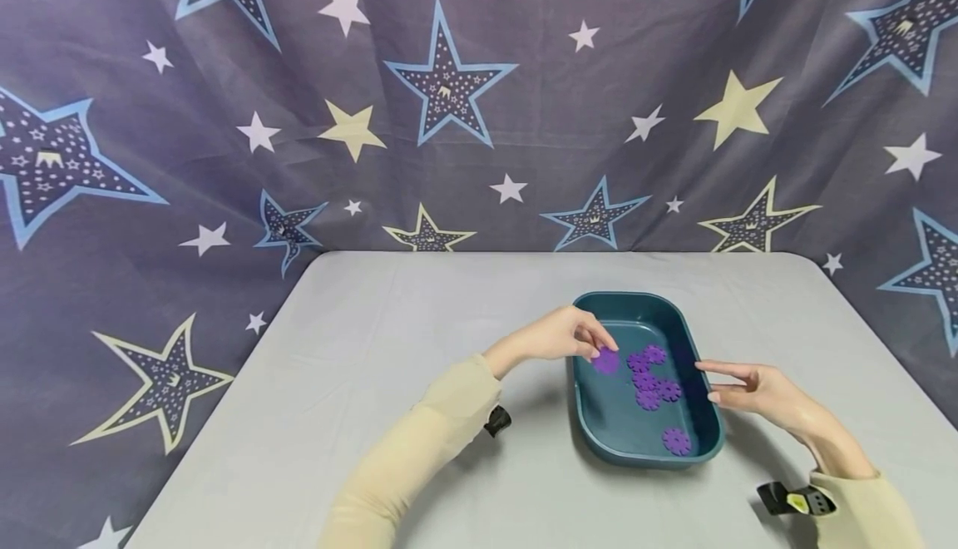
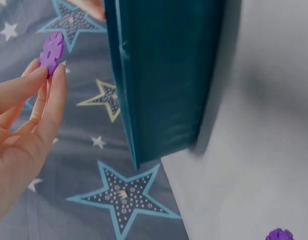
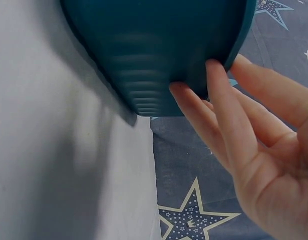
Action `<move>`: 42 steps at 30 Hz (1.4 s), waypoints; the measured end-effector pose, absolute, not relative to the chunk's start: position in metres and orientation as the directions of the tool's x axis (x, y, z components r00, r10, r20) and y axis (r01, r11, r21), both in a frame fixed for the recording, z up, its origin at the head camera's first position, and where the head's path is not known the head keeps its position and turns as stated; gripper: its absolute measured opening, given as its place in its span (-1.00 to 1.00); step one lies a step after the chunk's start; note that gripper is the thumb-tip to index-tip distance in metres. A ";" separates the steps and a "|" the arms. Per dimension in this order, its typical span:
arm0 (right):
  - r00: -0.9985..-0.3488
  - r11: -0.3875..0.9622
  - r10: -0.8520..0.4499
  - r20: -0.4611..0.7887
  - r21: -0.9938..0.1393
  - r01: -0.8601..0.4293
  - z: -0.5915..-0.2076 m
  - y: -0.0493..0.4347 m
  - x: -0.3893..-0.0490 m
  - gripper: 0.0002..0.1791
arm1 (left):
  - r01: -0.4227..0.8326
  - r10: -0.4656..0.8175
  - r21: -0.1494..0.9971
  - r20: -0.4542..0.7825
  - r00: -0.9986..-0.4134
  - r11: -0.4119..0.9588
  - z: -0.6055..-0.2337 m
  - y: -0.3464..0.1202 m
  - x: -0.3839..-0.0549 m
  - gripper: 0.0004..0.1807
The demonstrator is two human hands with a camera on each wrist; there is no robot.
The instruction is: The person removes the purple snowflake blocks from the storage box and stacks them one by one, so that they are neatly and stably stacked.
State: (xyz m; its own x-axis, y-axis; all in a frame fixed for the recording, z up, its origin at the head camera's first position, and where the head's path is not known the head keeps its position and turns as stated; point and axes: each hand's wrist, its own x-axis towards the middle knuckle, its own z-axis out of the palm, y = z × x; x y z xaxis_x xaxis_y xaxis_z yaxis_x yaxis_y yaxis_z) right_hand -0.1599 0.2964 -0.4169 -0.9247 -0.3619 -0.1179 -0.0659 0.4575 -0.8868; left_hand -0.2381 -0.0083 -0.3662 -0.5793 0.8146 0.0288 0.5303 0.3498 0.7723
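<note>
Between thumb and fingertips, my left hand pinches a purple snowflake disc. It is held over the left part of a dark teal tray; the left wrist view shows the disc's notched rim edge-on. Several more purple snowflake discs lie clustered inside the tray, and a single disc sits apart near its front right corner. On the tray's right side, my right hand touches the rim and outer wall with extended fingertips.
The tray stands on a table with a light grey cloth, right of the middle. A star-patterned curtain hangs behind. Another purple piece shows at the bottom edge of the left wrist view. Each wrist wears a small black camera.
</note>
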 end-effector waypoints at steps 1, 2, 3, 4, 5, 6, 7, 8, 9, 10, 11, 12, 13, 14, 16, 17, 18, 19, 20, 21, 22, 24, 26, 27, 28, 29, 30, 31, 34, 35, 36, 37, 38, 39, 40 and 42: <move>-0.925 0.460 -0.361 -0.117 -0.886 -0.067 -0.417 0.296 -0.160 -0.44 | 0.522 0.806 0.778 0.033 -0.591 0.350 -0.365 -0.011 -0.238 -0.77; -0.926 0.461 -0.359 -0.118 -0.885 -0.066 -0.416 0.296 -0.160 -0.44 | 0.515 0.797 0.781 0.036 -0.604 0.355 -0.364 -0.013 -0.238 -0.77; -0.926 0.461 -0.358 -0.118 -0.885 -0.066 -0.416 0.296 -0.160 -0.44 | 0.507 0.790 0.785 0.038 -0.612 0.355 -0.364 -0.016 -0.239 -0.77; -0.927 0.461 -0.357 -0.118 -0.885 -0.065 -0.416 0.296 -0.160 -0.44 | 0.496 0.781 0.792 0.040 -0.624 0.356 -0.364 -0.018 -0.239 -0.77; -0.927 0.460 -0.357 -0.118 -0.886 -0.064 -0.416 0.296 -0.160 -0.44 | 0.488 0.773 0.798 0.043 -0.633 0.355 -0.363 -0.021 -0.239 -0.77; -0.926 0.459 -0.357 -0.119 -0.886 -0.063 -0.416 0.296 -0.160 -0.44 | 0.476 0.765 0.805 0.043 -0.642 0.354 -0.363 -0.024 -0.239 -0.77; -0.927 0.459 -0.357 -0.120 -0.886 -0.062 -0.416 0.296 -0.160 -0.44 | 0.462 0.757 0.813 0.042 -0.652 0.353 -0.363 -0.026 -0.239 -0.77; -0.926 0.459 -0.357 -0.121 -0.886 -0.061 -0.416 0.296 -0.160 -0.44 | 0.452 0.749 0.819 0.042 -0.661 0.353 -0.363 -0.029 -0.239 -0.77; -0.926 0.459 -0.358 -0.122 -0.886 -0.061 -0.416 0.296 -0.160 -0.44 | 0.444 0.741 0.823 0.042 -0.670 0.354 -0.364 -0.031 -0.240 -0.77; -0.926 0.459 -0.359 -0.121 -0.886 -0.062 -0.415 0.297 -0.160 -0.44 | 0.436 0.734 0.827 0.044 -0.678 0.354 -0.364 -0.034 -0.240 -0.77; -0.925 0.458 -0.361 -0.117 -0.887 -0.066 -0.415 0.297 -0.160 -0.44 | 0.427 0.726 0.833 0.044 -0.686 0.352 -0.365 -0.036 -0.241 -0.77; -0.925 0.458 -0.363 -0.115 -0.886 -0.069 -0.416 0.297 -0.160 -0.44 | 0.421 0.718 0.835 0.046 -0.695 0.354 -0.366 -0.039 -0.242 -0.77; -0.924 0.454 -0.366 -0.113 -0.888 -0.071 -0.416 0.297 -0.160 -0.44 | 0.413 0.709 0.839 0.046 -0.704 0.355 -0.366 -0.041 -0.242 -0.77; -0.923 0.451 -0.369 -0.110 -0.889 -0.074 -0.416 0.297 -0.160 -0.45 | 0.409 0.701 0.840 0.050 -0.712 0.357 -0.367 -0.044 -0.243 -0.77; -0.921 0.443 -0.376 -0.108 -0.893 -0.076 -0.416 0.297 -0.160 -0.45 | 0.397 0.685 0.845 0.050 -0.727 0.359 -0.369 -0.049 -0.244 -0.76; -0.919 0.438 -0.379 -0.107 -0.896 -0.077 -0.417 0.297 -0.160 -0.45 | 0.389 0.676 0.847 0.049 -0.735 0.362 -0.370 -0.051 -0.244 -0.76; -0.919 0.435 -0.381 -0.107 -0.897 -0.076 -0.417 0.298 -0.160 -0.46 | 0.383 0.670 0.848 0.046 -0.741 0.366 -0.371 -0.054 -0.244 -0.75; -0.917 0.433 -0.383 -0.109 -0.899 -0.073 -0.417 0.298 -0.160 -0.46 | 0.374 0.662 0.851 0.042 -0.748 0.369 -0.372 -0.057 -0.244 -0.74; -0.918 0.434 -0.382 -0.111 -0.898 -0.072 -0.417 0.297 -0.160 -0.46 | 0.366 0.654 0.852 0.036 -0.755 0.375 -0.374 -0.059 -0.245 -0.74; -0.918 0.437 -0.381 -0.113 -0.896 -0.071 -0.416 0.298 -0.160 -0.46 | 0.355 0.646 0.854 0.030 -0.762 0.379 -0.375 -0.062 -0.245 -0.74; -0.918 0.440 -0.378 -0.116 -0.895 -0.069 -0.416 0.297 -0.159 -0.45 | 0.348 0.639 0.855 0.026 -0.769 0.384 -0.377 -0.064 -0.246 -0.73; -0.919 0.446 -0.375 -0.118 -0.893 -0.067 -0.416 0.297 -0.159 -0.45 | 0.329 0.620 0.857 0.014 -0.784 0.397 -0.380 -0.069 -0.246 -0.73; -0.920 0.449 -0.373 -0.119 -0.891 -0.067 -0.416 0.297 -0.158 -0.45 | 0.313 0.602 0.859 0.007 -0.798 0.405 -0.384 -0.074 -0.247 -0.73; -0.920 0.448 -0.375 -0.118 -0.892 -0.068 -0.416 0.297 -0.158 -0.46 | 0.305 0.595 0.861 0.003 -0.803 0.408 -0.386 -0.077 -0.248 -0.73; -0.919 0.444 -0.376 -0.116 -0.893 -0.069 -0.416 0.297 -0.158 -0.46 | 0.298 0.588 0.862 -0.001 -0.809 0.411 -0.387 -0.079 -0.249 -0.73; -0.919 0.442 -0.378 -0.112 -0.894 -0.073 -0.416 0.297 -0.158 -0.46 | 0.287 0.582 0.866 -0.006 -0.814 0.410 -0.389 -0.081 -0.249 -0.73; -0.919 0.440 -0.378 -0.111 -0.895 -0.072 -0.416 0.297 -0.158 -0.46 | 0.278 0.577 0.870 -0.008 -0.817 0.406 -0.391 -0.084 -0.250 -0.73; -0.919 0.438 -0.378 -0.111 -0.896 -0.072 -0.416 0.297 -0.158 -0.46 | 0.271 0.571 0.872 -0.011 -0.821 0.407 -0.392 -0.086 -0.250 -0.73; -0.919 0.429 -0.380 -0.110 -0.901 -0.069 -0.416 0.298 -0.158 -0.47 | 0.246 0.554 0.880 -0.023 -0.832 0.406 -0.397 -0.092 -0.252 -0.72; -0.919 0.427 -0.379 -0.111 -0.902 -0.067 -0.416 0.298 -0.158 -0.47 | 0.238 0.547 0.881 -0.028 -0.837 0.408 -0.398 -0.094 -0.252 -0.72; -0.919 0.425 -0.379 -0.111 -0.903 -0.066 -0.416 0.298 -0.158 -0.47 | 0.233 0.540 0.881 -0.030 -0.841 0.413 -0.399 -0.096 -0.252 -0.72; -0.919 0.422 -0.379 -0.111 -0.904 -0.065 -0.416 0.297 -0.158 -0.47 | 0.228 0.532 0.879 -0.034 -0.846 0.419 -0.401 -0.098 -0.253 -0.72; -0.919 0.418 -0.379 -0.109 -0.906 -0.065 -0.417 0.297 -0.158 -0.47 | 0.222 0.525 0.878 -0.038 -0.850 0.424 -0.402 -0.100 -0.253 -0.73; -0.919 0.417 -0.378 -0.108 -0.906 -0.065 -0.417 0.297 -0.158 -0.47 | 0.213 0.516 0.878 -0.044 -0.855 0.429 -0.403 -0.102 -0.253 -0.73; -0.920 0.415 -0.377 -0.109 -0.908 -0.062 -0.417 0.297 -0.158 -0.47 | 0.209 0.508 0.875 -0.047 -0.860 0.436 -0.405 -0.104 -0.254 -0.73; -0.920 0.411 -0.377 -0.108 -0.909 -0.062 -0.417 0.296 -0.159 -0.47 | 0.201 0.492 0.869 -0.056 -0.869 0.453 -0.408 -0.107 -0.254 -0.73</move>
